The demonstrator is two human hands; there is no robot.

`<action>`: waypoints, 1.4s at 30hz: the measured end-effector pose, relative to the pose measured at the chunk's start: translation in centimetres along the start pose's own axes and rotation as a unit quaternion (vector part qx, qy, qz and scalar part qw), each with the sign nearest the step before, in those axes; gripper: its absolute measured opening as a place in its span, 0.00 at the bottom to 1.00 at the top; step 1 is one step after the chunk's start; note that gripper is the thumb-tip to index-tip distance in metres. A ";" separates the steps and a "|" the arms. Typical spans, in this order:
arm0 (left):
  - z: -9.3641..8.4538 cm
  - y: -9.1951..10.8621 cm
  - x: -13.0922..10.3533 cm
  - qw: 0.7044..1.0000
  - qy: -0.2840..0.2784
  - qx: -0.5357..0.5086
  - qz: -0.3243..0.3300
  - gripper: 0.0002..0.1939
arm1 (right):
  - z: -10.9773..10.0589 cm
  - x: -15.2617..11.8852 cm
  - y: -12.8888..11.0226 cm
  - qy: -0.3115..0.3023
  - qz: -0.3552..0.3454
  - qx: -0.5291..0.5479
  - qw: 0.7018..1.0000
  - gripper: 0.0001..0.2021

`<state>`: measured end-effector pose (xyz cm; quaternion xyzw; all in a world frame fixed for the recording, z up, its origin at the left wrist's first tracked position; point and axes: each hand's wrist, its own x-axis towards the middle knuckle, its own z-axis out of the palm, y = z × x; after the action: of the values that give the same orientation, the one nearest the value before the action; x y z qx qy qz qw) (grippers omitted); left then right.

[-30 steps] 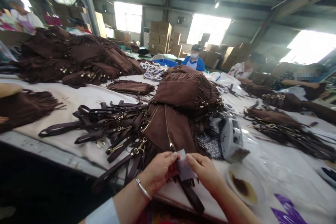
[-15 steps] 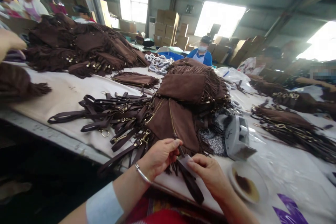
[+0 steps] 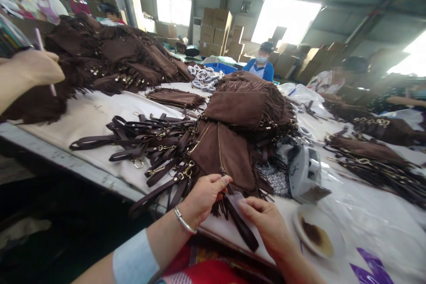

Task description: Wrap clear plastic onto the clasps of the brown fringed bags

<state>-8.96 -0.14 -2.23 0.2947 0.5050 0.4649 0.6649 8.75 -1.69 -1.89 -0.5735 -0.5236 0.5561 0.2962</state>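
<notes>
Small translucent whitish plastic piece (image 3: 235,199): pinched in right hand (image 3: 266,219), thumb on top, at the near end of the brown fringed bag with gold zips (image 3: 233,153), the landmark. Bag's near tip, by the zip end, is gripped between left hand's (image 3: 208,193) thumb and fingers. Dark brown flat leather strap (image 3: 244,230) is seen below the plastic piece. Left of bag: dark straps with gold clasps (image 3: 146,140) are heaped on the white-covered worktop (image 3: 96,120). Right of bag: white tape dispenser (image 3: 304,173), round dish with brown contents (image 3: 314,233).
</notes>
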 end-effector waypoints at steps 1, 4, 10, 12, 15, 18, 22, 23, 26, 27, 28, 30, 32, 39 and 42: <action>0.0 0.0 0.0 1.000 0.003 0.013 0.008 0.16 | 0.3 0.1 0.1 0.008 0.018 0.015 1.000 0.19; -0.2 -0.1 -0.3 0.999 0.018 0.038 0.019 0.15 | 1.6 0.3 0.2 0.026 0.074 0.074 0.994 0.21; -2.6 -1.1 -2.6 0.993 0.023 -0.082 -0.087 0.15 | 4.4 0.7 -0.2 0.013 0.091 0.072 0.993 0.19; -3.4 -1.6 -3.7 0.988 0.014 -0.104 -0.117 0.14 | 5.2 1.0 -0.2 0.009 0.092 0.062 0.994 0.19; -3.9 -2.3 -4.8 0.987 0.012 -0.098 -0.123 0.11 | 6.3 1.6 0.2 0.008 0.084 0.051 0.995 0.19; -3.8 -2.4 -5.2 0.988 0.034 -0.090 -0.118 0.10 | 7.0 2.1 1.0 -0.001 0.077 0.070 0.995 0.19; -3.9 -2.2 -4.9 0.988 0.091 -0.066 -0.108 0.07 | 6.9 2.1 1.4 -0.016 0.067 0.089 0.994 0.18; -4.1 -2.1 -4.8 0.988 0.101 -0.056 -0.103 0.07 | 6.8 2.0 1.2 -0.022 0.069 0.089 0.993 0.17; -4.5 -2.0 -4.2 0.989 0.127 -0.022 -0.079 0.07 | 6.8 1.8 0.5 -0.051 0.093 0.106 0.989 0.16; -4.6 -1.9 -3.9 0.988 0.136 -0.012 -0.068 0.08 | 6.8 1.7 0.2 -0.057 0.102 0.104 0.988 0.15; -4.6 -1.7 -3.7 0.988 0.143 -0.002 -0.056 0.09 | 6.9 1.6 -0.1 -0.060 0.111 0.096 0.987 0.14; -4.6 -1.2 -3.4 0.987 0.156 0.014 -0.038 0.09 | 7.0 1.6 -0.4 -0.064 0.123 0.069 0.988 0.12; -4.5 -0.8 -3.3 0.986 0.163 0.015 -0.033 0.07 | 7.1 1.7 -0.6 -0.067 0.125 0.043 0.989 0.11; -4.5 -1.5 -4.8 0.989 0.078 -0.064 -0.105 0.10 | 7.9 2.0 -0.9 -0.046 0.102 0.050 0.992 0.17; -4.5 -2.2 -5.0 0.987 0.049 -0.092 -0.126 0.11 | 8.3 1.9 -1.2 -0.032 0.093 0.064 0.993 0.18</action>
<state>-12.84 -5.92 -3.53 0.1432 0.5251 0.4358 0.7169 0.25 -1.61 -3.12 -0.5817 -0.4407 0.6314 0.2622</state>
